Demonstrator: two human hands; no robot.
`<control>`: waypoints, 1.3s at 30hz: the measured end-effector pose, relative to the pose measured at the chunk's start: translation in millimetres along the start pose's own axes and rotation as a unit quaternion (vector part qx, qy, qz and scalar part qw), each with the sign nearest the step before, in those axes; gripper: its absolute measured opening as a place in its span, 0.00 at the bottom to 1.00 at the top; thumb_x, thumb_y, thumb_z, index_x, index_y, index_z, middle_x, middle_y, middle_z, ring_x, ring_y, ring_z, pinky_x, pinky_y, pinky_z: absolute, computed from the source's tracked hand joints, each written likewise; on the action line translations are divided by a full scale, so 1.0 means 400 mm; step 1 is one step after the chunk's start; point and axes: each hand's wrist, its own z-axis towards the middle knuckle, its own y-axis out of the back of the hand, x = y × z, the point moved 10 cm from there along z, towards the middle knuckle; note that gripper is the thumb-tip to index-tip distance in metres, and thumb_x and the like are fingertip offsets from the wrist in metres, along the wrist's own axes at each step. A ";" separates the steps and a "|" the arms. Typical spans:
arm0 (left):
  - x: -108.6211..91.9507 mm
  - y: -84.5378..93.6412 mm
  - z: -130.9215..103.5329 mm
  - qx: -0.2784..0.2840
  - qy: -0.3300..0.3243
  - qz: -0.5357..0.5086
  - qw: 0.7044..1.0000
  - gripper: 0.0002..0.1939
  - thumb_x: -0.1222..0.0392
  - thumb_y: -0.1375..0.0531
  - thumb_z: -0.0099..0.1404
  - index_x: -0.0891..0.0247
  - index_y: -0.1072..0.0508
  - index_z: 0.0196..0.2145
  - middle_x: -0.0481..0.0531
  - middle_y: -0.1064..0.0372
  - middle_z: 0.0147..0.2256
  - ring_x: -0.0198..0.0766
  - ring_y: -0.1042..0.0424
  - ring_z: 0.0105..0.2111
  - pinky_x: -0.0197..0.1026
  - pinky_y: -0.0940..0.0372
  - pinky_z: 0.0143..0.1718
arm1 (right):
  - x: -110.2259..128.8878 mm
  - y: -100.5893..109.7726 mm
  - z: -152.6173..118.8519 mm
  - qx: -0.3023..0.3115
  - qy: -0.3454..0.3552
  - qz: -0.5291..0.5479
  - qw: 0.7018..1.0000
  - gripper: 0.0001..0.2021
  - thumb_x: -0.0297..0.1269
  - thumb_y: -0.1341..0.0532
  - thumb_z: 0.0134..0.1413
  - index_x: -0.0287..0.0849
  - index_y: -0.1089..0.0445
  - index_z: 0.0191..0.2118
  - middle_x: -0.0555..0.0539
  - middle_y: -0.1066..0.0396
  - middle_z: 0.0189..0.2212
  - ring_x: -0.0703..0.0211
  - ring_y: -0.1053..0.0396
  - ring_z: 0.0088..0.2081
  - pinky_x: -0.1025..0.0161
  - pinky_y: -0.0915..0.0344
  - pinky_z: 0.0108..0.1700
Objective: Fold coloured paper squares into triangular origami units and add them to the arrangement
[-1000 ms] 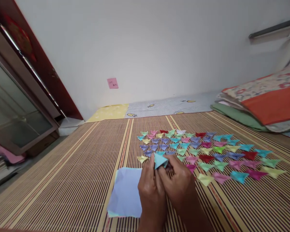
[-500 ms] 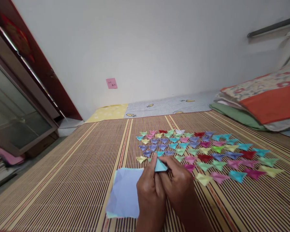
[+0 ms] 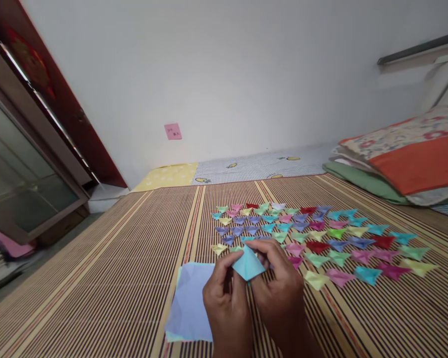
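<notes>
A light blue piece of folded paper (image 3: 248, 265) is held up between my two hands, its peak pointing away from me. My left hand (image 3: 226, 293) pinches its left side with thumb and fingers. On the other side, my right hand (image 3: 278, 283) grips the right edge and the top, the index finger curled over the peak. Just left of my left hand lies a stack of square paper sheets (image 3: 192, 301), pale violet on top. Beyond and to the right, rows of small folded paper shapes (image 3: 339, 257) in many colours rest on the mat, a few partly hidden behind my hands.
A striped woven mat (image 3: 134, 258) covers the surface. Folded bedding (image 3: 414, 159) is piled at the far right. A pink note (image 3: 172, 131) sticks to the white wall. At the left stand a glass-fronted cabinet (image 3: 26, 174) and a dark red door (image 3: 78, 114).
My hands have moved slightly apart, and more of the light blue paper shows between them. The folded paper looks wider and more spread than before.
</notes>
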 end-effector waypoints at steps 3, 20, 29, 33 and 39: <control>0.009 0.001 -0.015 -0.021 -0.003 0.004 1.000 0.07 0.67 0.36 0.62 0.59 0.22 0.38 0.48 0.21 0.32 0.38 0.20 0.31 0.34 0.26 0.33 | -0.020 0.015 -0.005 -0.034 -0.042 -0.019 0.998 0.11 0.27 0.39 0.56 0.45 0.28 0.44 0.48 0.23 0.36 0.56 0.24 0.36 0.63 0.26 0.38; -0.013 -0.015 -0.009 0.013 -0.021 -0.007 1.000 0.18 0.70 0.39 0.62 0.55 0.18 0.46 0.51 0.17 0.43 0.42 0.18 0.43 0.40 0.23 0.43 | 0.013 0.007 -0.004 -0.012 0.010 0.002 1.000 0.10 0.25 0.39 0.57 0.46 0.29 0.42 0.48 0.24 0.37 0.56 0.24 0.41 0.62 0.27 0.43; -0.020 0.011 0.007 -0.024 0.001 -0.078 0.997 0.10 0.68 0.36 0.61 0.56 0.16 0.36 0.49 0.17 0.35 0.40 0.18 0.35 0.37 0.23 0.37 | 0.034 0.013 0.002 -0.014 0.031 0.036 0.999 0.11 0.22 0.41 0.58 0.47 0.30 0.38 0.49 0.28 0.35 0.56 0.26 0.41 0.62 0.27 0.41; -0.002 0.020 0.010 -0.043 0.016 -0.084 0.995 0.09 0.68 0.36 0.61 0.57 0.17 0.36 0.48 0.18 0.33 0.38 0.19 0.32 0.34 0.25 0.35 | 0.034 -0.005 0.009 0.029 0.028 0.047 0.998 0.11 0.22 0.43 0.57 0.46 0.29 0.38 0.48 0.27 0.35 0.55 0.25 0.41 0.61 0.27 0.42; 0.005 0.022 0.017 -0.029 -0.004 -0.059 0.998 0.07 0.68 0.37 0.63 0.59 0.20 0.31 0.48 0.21 0.34 0.38 0.21 0.36 0.34 0.27 0.36 | 0.029 -0.010 0.010 0.036 0.057 0.039 0.997 0.14 0.19 0.45 0.57 0.45 0.29 0.38 0.47 0.26 0.35 0.56 0.25 0.42 0.59 0.27 0.45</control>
